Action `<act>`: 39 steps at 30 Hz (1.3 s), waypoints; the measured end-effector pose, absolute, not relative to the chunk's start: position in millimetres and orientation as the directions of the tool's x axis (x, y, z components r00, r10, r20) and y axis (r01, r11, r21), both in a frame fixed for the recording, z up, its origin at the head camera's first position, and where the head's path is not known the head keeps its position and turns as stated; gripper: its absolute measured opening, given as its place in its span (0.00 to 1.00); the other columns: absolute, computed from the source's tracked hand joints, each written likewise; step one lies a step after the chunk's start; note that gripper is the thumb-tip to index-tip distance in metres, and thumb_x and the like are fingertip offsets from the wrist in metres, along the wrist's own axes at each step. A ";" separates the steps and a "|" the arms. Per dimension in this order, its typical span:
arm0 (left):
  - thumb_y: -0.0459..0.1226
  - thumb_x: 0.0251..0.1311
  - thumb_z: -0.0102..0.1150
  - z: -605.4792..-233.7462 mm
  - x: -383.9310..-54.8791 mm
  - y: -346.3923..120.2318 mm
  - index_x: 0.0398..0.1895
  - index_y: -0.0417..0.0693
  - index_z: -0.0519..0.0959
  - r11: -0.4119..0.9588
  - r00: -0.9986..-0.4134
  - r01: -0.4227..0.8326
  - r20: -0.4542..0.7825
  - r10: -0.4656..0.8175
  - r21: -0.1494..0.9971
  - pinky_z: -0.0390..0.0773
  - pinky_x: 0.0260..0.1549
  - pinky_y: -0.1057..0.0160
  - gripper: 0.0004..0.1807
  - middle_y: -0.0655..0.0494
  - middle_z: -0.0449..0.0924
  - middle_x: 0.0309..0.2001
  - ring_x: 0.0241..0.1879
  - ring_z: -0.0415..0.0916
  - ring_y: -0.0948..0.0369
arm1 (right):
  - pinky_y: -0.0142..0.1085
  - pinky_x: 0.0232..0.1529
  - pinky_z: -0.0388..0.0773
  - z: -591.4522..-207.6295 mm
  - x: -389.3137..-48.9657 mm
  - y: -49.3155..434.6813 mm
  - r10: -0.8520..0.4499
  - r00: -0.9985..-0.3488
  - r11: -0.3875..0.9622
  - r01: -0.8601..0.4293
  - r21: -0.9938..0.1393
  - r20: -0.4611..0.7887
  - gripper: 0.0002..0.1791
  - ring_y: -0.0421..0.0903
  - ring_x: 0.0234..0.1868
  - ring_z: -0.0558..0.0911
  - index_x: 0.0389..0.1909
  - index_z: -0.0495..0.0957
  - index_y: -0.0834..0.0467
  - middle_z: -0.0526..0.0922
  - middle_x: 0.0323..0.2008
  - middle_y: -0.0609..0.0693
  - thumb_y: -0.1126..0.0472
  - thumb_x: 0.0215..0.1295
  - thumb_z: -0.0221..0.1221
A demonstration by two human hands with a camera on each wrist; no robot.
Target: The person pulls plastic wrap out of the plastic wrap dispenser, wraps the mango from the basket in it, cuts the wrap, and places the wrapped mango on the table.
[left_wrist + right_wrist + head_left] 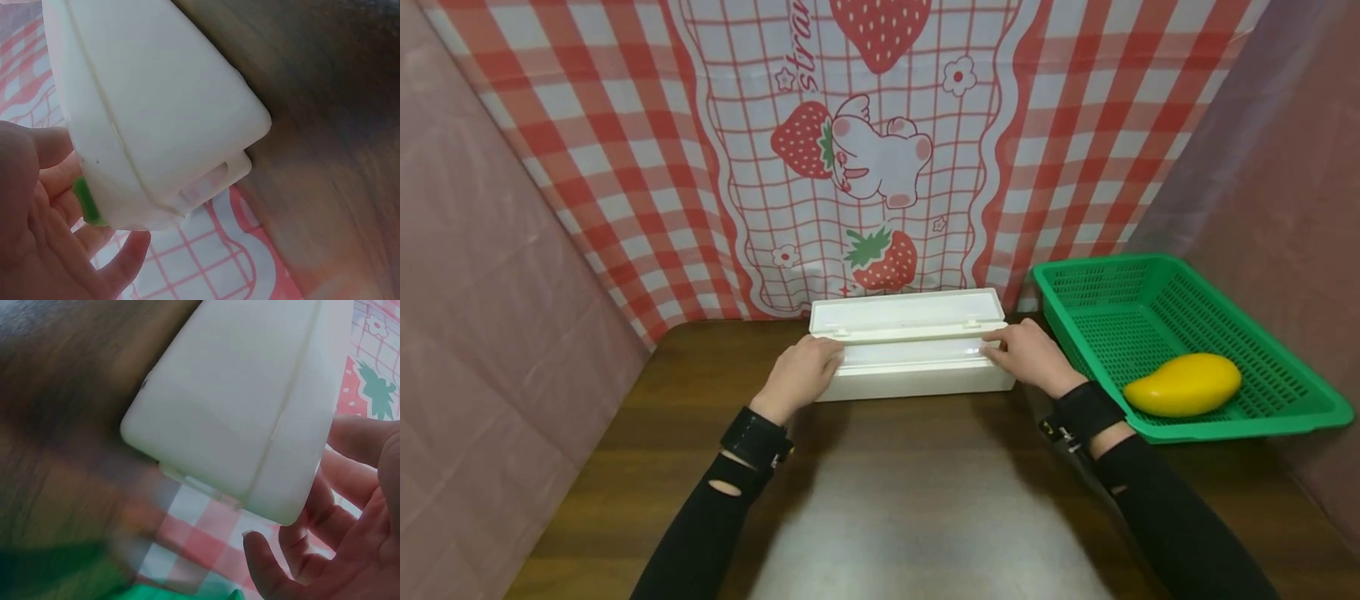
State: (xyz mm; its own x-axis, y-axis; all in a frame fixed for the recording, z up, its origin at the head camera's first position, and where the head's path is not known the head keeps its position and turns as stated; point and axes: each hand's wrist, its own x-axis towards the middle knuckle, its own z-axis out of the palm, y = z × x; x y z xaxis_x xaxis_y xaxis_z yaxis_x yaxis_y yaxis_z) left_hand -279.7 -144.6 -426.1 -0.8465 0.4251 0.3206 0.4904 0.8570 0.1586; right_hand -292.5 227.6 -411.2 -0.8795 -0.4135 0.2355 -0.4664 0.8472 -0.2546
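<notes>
A long white cling film dispenser (917, 383) stands on the table against the patterned cloth. Its lid (906, 310) is tilted back, and a pale strip (917, 336) with small tabs runs across the opening. At the left end, my left hand (797, 375) grips the upper edge by thumb and fingers. My right hand (1033, 357) grips the other end likewise. In the left wrist view, a green piece (89, 201) shows at the dispenser's end beside the fingers. Some fingertips are hidden behind the white plastic.
To the right, a green plastic basket (1262, 333) holds a yellow mango (1183, 385); the basket's edge is close to my right wrist. A red-and-white strawberry cloth (880, 158) hangs behind the brown wooden table (917, 500). Pink cloth (482, 275) hangs at the left side.
</notes>
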 end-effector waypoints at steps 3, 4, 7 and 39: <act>0.46 0.62 0.51 -424.3 -282.9 -144.6 0.50 0.54 0.79 0.866 -0.861 0.469 0.312 0.402 0.176 0.73 0.42 0.55 0.16 0.58 0.80 0.46 0.47 0.74 0.59 | 0.37 0.26 0.70 -410.4 -294.8 226.9 -0.384 -0.899 0.847 -0.434 -0.308 0.209 0.19 0.41 0.24 0.74 0.46 0.81 0.57 0.79 0.21 0.43 0.50 0.60 0.58; 0.47 0.62 0.52 -423.4 -283.5 -144.7 0.49 0.56 0.80 0.868 -0.868 0.459 0.305 0.392 0.188 0.74 0.41 0.56 0.16 0.59 0.80 0.44 0.45 0.74 0.59 | 0.36 0.24 0.70 -410.3 -295.6 226.6 -0.368 -0.908 0.850 -0.416 -0.323 0.202 0.19 0.41 0.24 0.75 0.46 0.81 0.56 0.79 0.21 0.43 0.49 0.59 0.58; 0.49 0.59 0.55 -420.7 -285.7 -144.6 0.48 0.58 0.81 0.870 -0.883 0.439 0.287 0.371 0.225 0.74 0.38 0.57 0.15 0.60 0.81 0.42 0.42 0.75 0.61 | 0.37 0.24 0.70 -412.1 -297.5 227.0 -0.324 -0.924 0.858 -0.378 -0.346 0.205 0.19 0.41 0.25 0.75 0.44 0.82 0.54 0.79 0.22 0.43 0.47 0.58 0.60; 0.48 0.56 0.59 -444.5 -288.4 -142.0 0.34 0.60 0.84 0.886 -0.741 0.409 0.645 0.185 0.216 0.68 0.19 0.62 0.08 0.64 0.80 0.28 0.27 0.68 0.64 | 0.42 0.28 0.69 -447.4 -301.7 218.9 -0.154 -0.789 0.867 -0.397 -0.301 0.595 0.11 0.47 0.31 0.71 0.34 0.80 0.55 0.80 0.29 0.49 0.52 0.61 0.57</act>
State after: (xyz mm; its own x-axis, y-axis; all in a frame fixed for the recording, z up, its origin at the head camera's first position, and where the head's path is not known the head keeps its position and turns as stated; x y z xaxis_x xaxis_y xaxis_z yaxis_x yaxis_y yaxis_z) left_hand -288.4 -142.0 -444.5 -0.7411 0.1849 0.6454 0.4094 0.8864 0.2162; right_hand -301.7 218.9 -447.4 -0.7886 -0.1544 0.5952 -0.3970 0.8671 -0.3010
